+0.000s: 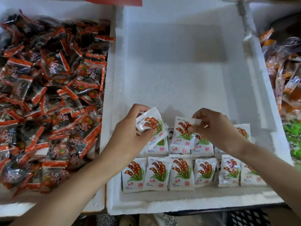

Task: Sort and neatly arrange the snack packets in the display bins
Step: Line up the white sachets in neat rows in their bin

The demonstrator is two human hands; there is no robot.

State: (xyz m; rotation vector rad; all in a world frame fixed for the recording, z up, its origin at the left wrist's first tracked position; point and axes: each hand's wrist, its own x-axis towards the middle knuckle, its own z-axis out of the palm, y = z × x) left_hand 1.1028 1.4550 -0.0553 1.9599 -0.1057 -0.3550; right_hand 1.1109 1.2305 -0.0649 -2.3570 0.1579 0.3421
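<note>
White foam makes the big middle box (254,88). The white packets sit at its near end, close to the person. A front row (180,174) of them lies flat, side by side. Each one has a brown and green picture on it. A back row (202,146) lies just behind and touches the front row.

The left hand (130,134) curls round a small bunch of packets (150,123), with the thumb on top. It holds the bunch tilted over the left end of the back row. The right hand (216,126) pinches the top corner of a single packet (183,133) between thumb and fingertips. That packet is over the back row, near the middle. The two hands are near each other but do not touch.

On the left, another foam box (112,46) is heaped with red and black packets (48,95), all in a jumble. On the right there are orange packets (288,79), and some green packets (293,137) nearer to the person. I cannot tell if those two kinds share one box.
</note>
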